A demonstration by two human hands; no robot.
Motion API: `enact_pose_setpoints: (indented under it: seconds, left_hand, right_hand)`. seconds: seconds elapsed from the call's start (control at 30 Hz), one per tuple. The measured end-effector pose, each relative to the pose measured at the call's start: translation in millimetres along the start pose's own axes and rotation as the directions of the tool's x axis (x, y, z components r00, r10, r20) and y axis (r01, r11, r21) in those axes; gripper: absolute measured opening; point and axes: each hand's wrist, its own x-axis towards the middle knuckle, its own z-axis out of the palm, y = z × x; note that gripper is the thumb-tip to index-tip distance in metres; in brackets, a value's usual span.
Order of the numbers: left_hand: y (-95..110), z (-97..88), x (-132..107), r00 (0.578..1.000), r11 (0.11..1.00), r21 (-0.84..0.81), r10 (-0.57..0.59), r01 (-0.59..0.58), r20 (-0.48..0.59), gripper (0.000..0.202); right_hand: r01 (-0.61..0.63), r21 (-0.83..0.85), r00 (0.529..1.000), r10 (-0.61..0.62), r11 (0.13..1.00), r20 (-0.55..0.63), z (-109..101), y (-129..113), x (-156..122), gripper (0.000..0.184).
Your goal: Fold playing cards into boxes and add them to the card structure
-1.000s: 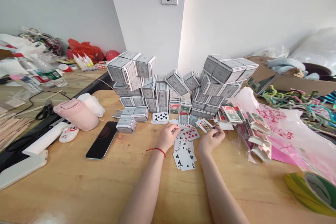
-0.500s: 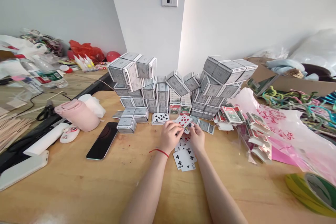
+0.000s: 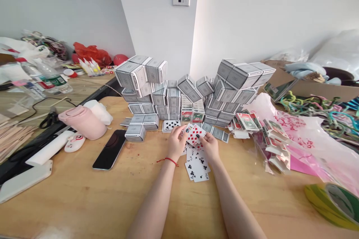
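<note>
With twelve o'clock straight ahead from the hands, loose clubs playing cards (image 3: 198, 170) lie flat and unfolded at six. The left hand (image 3: 177, 142) and right hand (image 3: 210, 145) grip a diamonds playing card (image 3: 193, 135) from either side, thumbs and fingers pinched on it, with part of another card showing; it too is flat. Just beyond, at ten, a spades playing card (image 3: 171, 125) lies face up. Past these, from ten to two, grey card-back blocks (image 3: 189, 89) stand stacked high, so the folding looks well advanced; how much is left I cannot tell.

For room, the wooden tabletop (image 3: 112, 201) stretches broadly from five to eight, its near edge out of view. A tape roll (image 3: 315, 202) bounds it at four, a smartphone (image 3: 109, 150) at nine, open-flapped card boxes (image 3: 276, 143) at three; a white wall (image 3: 238, 26) closes off twelve.
</note>
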Motion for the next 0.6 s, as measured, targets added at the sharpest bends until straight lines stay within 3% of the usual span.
enact_pose_setpoints:
  seconds: [0.1,0.17,0.37,0.6]
  left_hand:
    - [-9.0,-0.8,4.6,0.97,0.948,-0.212,-0.221,0.238,0.102,0.026]
    - [-11.6,-1.0,6.3,0.948,0.914,-0.259,-0.281,0.311,0.148,0.027]
    - [-13.3,-1.3,5.3,0.928,0.917,-0.205,-0.296,0.342,0.226,0.019]
    - [-14.9,-0.8,5.6,0.897,0.872,-0.268,-0.331,0.409,0.292,0.019]
  right_hand:
    - [-0.021,0.012,1.0,0.02,1.0,0.004,-0.6,-0.6,-0.2,0.035]
    - [-0.032,0.018,0.999,0.032,0.999,0.004,-0.7,-1.4,-0.4,0.035]
    - [-0.03,-0.012,0.999,0.029,0.999,-0.027,0.2,-4.1,-1.1,0.034]
    - [-0.033,-0.014,0.998,0.032,0.999,-0.062,0.2,-1.5,1.3,0.035]
